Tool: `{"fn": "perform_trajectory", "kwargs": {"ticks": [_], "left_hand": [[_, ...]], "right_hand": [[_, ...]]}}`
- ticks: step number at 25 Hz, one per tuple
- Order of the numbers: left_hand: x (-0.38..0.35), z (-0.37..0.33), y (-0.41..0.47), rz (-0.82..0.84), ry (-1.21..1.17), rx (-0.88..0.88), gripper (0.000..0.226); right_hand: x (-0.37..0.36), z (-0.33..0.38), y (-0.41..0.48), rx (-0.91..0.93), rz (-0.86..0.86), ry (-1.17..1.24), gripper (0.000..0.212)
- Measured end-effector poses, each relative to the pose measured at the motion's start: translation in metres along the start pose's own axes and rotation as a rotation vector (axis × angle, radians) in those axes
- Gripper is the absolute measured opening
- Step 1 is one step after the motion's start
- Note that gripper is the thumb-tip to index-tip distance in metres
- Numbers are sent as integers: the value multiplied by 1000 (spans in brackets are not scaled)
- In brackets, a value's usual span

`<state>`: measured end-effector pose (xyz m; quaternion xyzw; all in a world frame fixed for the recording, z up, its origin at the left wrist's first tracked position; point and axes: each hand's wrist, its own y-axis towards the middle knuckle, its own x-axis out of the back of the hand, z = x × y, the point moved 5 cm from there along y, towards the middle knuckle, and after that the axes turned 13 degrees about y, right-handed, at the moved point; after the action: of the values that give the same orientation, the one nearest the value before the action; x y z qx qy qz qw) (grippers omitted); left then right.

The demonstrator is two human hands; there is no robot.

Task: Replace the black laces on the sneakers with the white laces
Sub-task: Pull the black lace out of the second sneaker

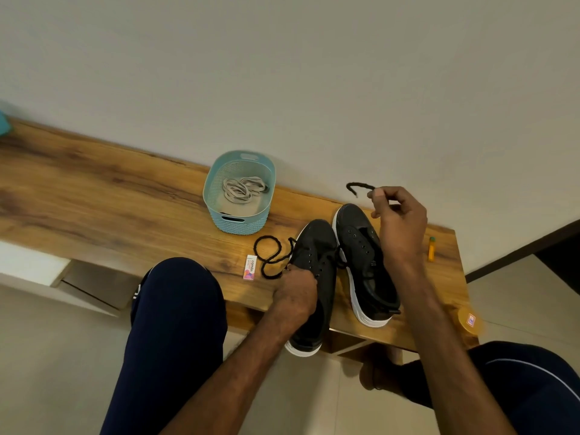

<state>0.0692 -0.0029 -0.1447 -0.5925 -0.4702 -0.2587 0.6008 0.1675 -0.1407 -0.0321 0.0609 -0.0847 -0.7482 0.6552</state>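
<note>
Two black sneakers with white soles stand side by side on the wooden bench (94, 196). My left hand (296, 293) presses down on the left sneaker (317, 255), fingers curled over its eyelet area. A black lace (271, 255) runs from that shoe and loops on the bench to its left. My right hand (397, 215) is raised above the right sneaker (364, 243) and pinches the other end of the black lace (359, 186), which curls up past my fingertips. The right sneaker's eyelets show no lace. White laces (241, 189) lie coiled in a light blue basket (240, 221).
A small white eraser box (250, 267) lies beside the lace loop. An orange marker (432, 249) rests near the bench's right end, and an orange lid (469, 321) sits at its front right corner. My knees flank the bench; a wall rises behind it.
</note>
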Motion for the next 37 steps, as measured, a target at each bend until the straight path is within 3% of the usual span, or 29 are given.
{"fn": "perform_trajectory", "kwargs": {"ticks": [6,10,14,16,18,20,24,28,31,34,37], "left_hand": [[18,7,0,-107,-107,64,38],[25,9,0,-153,-55,73,31],[32,9,-3,-176,-8,47,35],[34,7,-5,-214,52,11,41],[37,2,-3,-271,138,-25,51],[39,-7,6,-334,282,-75,61],[31,-17,32,-302,361,-121,54],[24,-13,44,-247,241,-130,42],[33,-9,45,-340,51,-78,37],[39,7,53,-352,-274,19,30],[39,26,58,-318,-639,127,29]], "right_hand": [[-10,-28,-1,-362,379,-329,16],[-33,-20,29,-226,379,-349,17],[-30,-8,31,-37,341,-602,42],[-13,-15,-6,24,328,-632,35],[-3,-38,-53,-97,454,-624,33],[-5,-68,-78,-213,639,-693,43],[-7,-88,-77,-309,718,-732,66],[-14,-104,-88,-383,718,-592,75],[-13,-103,-102,-296,624,-642,85],[-15,-100,-120,-51,456,-839,72],[-19,-102,-127,-14,366,-815,60]]}}
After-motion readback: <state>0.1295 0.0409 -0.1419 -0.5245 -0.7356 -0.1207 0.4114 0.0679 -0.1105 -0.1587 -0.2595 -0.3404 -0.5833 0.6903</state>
